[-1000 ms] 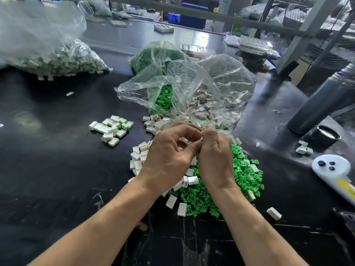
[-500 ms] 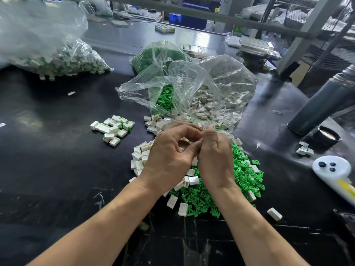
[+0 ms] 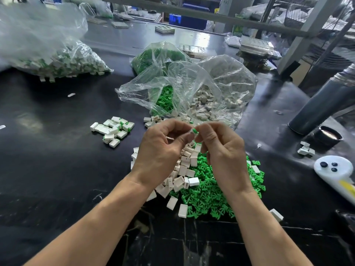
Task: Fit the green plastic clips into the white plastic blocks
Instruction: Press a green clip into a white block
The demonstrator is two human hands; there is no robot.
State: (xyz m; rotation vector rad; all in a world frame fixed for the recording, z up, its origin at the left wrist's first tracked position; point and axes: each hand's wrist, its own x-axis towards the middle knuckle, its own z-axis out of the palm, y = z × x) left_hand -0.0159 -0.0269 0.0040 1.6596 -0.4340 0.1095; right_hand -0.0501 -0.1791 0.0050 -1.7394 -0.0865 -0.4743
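Note:
My left hand (image 3: 161,150) and my right hand (image 3: 224,152) meet above a heap on the black table. Between their fingertips sits a small white block with a green clip (image 3: 194,130) showing at its end; both hands pinch it. Under the hands lies a pile of loose white blocks (image 3: 184,169), and a pile of green clips (image 3: 215,191) spreads to the right of it. A small group of fitted blocks (image 3: 113,129) with green showing lies on the table to the left.
An open clear bag (image 3: 192,89) holding white blocks and green clips lies just behind the hands. A big bag of fitted blocks (image 3: 57,60) is at far left. A grey cylinder (image 3: 324,104), a dark cup (image 3: 329,135) and a white handled tool (image 3: 334,169) stand at right.
The hands have drawn slightly apart and their fingers have loosened, so the block with its green clip now shows between the fingertips.

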